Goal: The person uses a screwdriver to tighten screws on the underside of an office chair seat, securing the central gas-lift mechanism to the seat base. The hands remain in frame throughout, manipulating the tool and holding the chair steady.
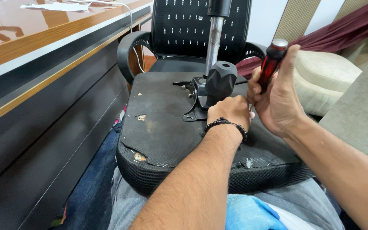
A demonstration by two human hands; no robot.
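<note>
An upturned office chair seat (162,127) rests on my lap, its torn black underside facing up. A metal mechanism plate (194,100) with a black knob (220,81) and a chrome gas cylinder (214,40) is bolted to it. My right hand (280,96) grips a red-and-black screwdriver (271,64) held upright, its tip hidden behind my left hand. My left hand (231,113), with a black bead bracelet on the wrist, rests closed on the seat beside the plate, near the screwdriver's tip. Whether its fingers pinch anything is hidden.
A long wooden desk (43,47) with dark front panels runs along the left. A black mesh office chair (192,25) stands behind the seat. Beige sofa cushions (324,68) and a maroon cloth (341,30) are at the right.
</note>
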